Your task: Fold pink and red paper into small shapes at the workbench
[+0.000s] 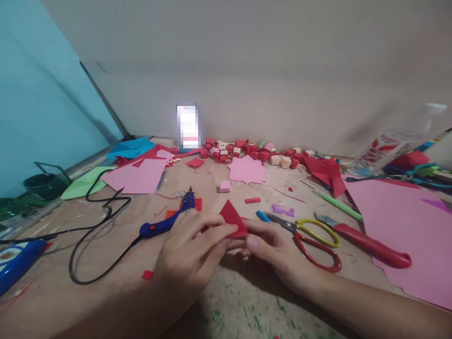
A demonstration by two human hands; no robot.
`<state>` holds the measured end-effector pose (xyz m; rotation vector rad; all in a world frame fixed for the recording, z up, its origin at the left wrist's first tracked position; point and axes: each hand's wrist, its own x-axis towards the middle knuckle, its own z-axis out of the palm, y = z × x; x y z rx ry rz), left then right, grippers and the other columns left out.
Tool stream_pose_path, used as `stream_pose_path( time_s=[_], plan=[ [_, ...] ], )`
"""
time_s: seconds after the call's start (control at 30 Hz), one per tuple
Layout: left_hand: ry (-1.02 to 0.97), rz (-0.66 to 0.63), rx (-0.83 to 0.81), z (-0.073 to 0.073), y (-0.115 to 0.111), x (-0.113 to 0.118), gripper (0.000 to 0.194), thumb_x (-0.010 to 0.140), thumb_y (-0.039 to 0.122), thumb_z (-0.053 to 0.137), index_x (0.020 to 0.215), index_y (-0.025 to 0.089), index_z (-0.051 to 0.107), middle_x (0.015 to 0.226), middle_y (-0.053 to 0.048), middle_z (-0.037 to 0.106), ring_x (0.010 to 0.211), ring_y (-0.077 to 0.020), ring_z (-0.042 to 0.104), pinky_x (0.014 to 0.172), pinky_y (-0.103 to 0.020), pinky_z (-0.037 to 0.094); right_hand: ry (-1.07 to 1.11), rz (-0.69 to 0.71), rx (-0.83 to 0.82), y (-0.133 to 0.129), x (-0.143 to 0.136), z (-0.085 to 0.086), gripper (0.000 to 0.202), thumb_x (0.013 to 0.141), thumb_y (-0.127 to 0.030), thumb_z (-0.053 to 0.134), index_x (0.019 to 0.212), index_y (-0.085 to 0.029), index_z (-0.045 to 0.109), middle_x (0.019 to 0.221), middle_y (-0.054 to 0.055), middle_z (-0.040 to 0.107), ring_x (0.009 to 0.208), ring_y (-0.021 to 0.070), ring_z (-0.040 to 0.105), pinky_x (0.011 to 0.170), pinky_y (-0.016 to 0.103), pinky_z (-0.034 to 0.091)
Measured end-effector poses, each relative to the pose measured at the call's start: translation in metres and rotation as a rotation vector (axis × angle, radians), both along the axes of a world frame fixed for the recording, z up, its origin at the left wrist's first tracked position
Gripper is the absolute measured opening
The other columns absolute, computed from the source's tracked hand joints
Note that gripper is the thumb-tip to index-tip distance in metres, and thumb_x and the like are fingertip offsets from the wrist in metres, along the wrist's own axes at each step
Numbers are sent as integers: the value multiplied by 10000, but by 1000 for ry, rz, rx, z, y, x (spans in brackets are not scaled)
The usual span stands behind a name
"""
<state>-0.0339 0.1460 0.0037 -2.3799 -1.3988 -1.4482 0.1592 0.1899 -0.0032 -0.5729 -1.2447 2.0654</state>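
Observation:
Near the table's front edge, my left hand (197, 249) and my right hand (271, 245) both grip a small piece of red paper (233, 219). One pointed corner of it stands up above the fingers; its lower part is hidden by them. A blue glue gun (158, 228) with a black cord lies just left of my left hand. Scissors (300, 228) with one yellow and one red handle loop rest beside my right hand, close to a blue pen-like piece (262, 216). A small pink paper cube (224, 186) sits beyond my hands.
A red-handled knife (374, 246) lies on a large pink sheet (416, 235) at right. Several small red, pink and cream cubes (243, 150) crowd the back edge. A lit phone (189, 126) stands there; a clear bottle (384, 146) leans at right. Pink star-edged paper (247, 169) lies mid-table.

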Motion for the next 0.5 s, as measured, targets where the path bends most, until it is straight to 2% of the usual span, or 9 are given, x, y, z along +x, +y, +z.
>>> stream_pose_path(
  time_s=[0.1,0.2,0.33,0.5],
  plan=[
    [-23,-53,1,-1,0,3,246,928,17,601,1067,197,695,1003,-42,720,878,-160,662,802,-310,494,-22,16,-1,-2,0,4,362,911,-428,762,1157,-163,765,1030,106,747,921,197,685,975,412,491],
    [-82,-107,-25,-2,0,7,267,930,0,589,1097,187,680,1021,-56,730,928,-173,668,846,-317,506,-4,-30,-11,-2,-1,3,320,917,-437,753,1082,-163,772,989,75,721,898,172,652,966,376,481],
    [-103,-123,-57,-1,-3,10,264,932,37,621,1146,189,652,1034,-62,738,932,-169,678,864,-303,517,62,-30,-22,0,-2,-1,292,928,-398,750,1120,-178,756,855,16,662,829,131,613,933,320,485],
    [-74,-102,-49,-3,-10,11,389,913,63,654,1269,205,588,1114,-52,757,1006,-161,700,949,-274,506,85,-29,-91,2,-3,-1,253,898,-343,788,1104,-201,756,786,-5,649,802,139,639,876,326,534]
  ],
)
